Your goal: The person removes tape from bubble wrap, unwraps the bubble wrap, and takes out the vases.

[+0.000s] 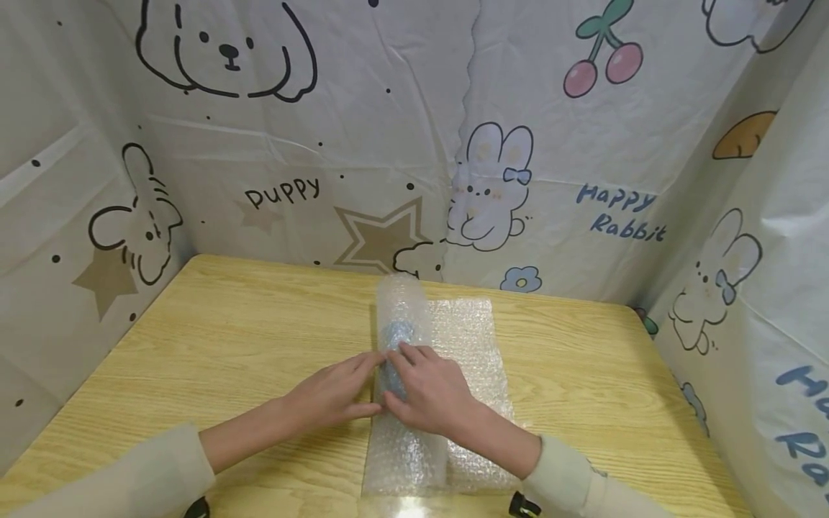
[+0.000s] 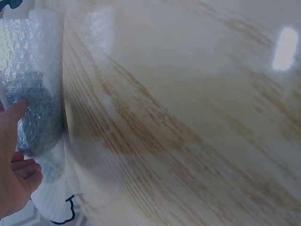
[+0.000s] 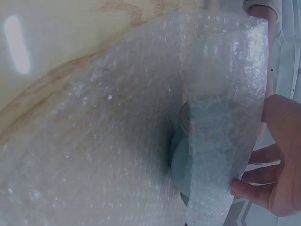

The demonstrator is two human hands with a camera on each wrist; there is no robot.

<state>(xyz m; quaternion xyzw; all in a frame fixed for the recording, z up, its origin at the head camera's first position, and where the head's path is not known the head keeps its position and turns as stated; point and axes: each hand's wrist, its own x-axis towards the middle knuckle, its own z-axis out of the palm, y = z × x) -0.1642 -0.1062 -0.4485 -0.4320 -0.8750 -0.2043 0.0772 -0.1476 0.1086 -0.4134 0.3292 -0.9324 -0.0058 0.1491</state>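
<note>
Left hand [image 1: 327,394] and right hand [image 1: 435,390] have fingers [image 1: 416,353] spread on the wrap [image 1: 468,374]; I'd roll the blue item [image 3: 180,165] evenly, snugly.

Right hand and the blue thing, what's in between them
Bubble wrap. In the head view, the blue object shows through the wrap, and the right hand rests on the outside of it.

Your yellow wood-grained tabletop [image 1: 259,309] looks smooth and glossy, and the off-white printed cloth [image 1: 376,137] beyond its far edge is matt and creased. Between the far and near edges, you have shiny, bumpy clear plastic bubble wrap [image 1: 469,374] around a blue rounded object [image 3: 181,165] that looks smooth.
</note>
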